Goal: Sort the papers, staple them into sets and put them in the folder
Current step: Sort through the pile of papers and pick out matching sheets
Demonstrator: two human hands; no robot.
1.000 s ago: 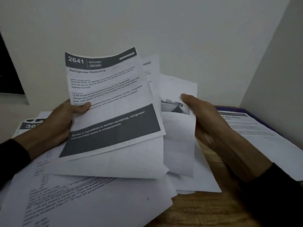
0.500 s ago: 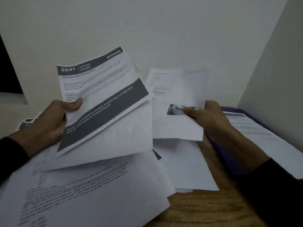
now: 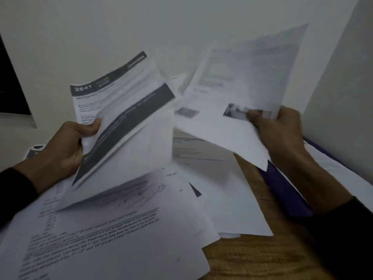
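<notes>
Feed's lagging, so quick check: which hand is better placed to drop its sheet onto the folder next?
Right. The right hand pinches a loose sheet raised beside the purple folder at the right wall. The left hand grips the 2641 pages across the desk.

White papers, dark bands, purple folder.
White sheet (image 3: 121, 118) with dark grey bands at left; purple folder (image 3: 282, 188) at right on brown wood-grain table (image 3: 252, 257).
</notes>
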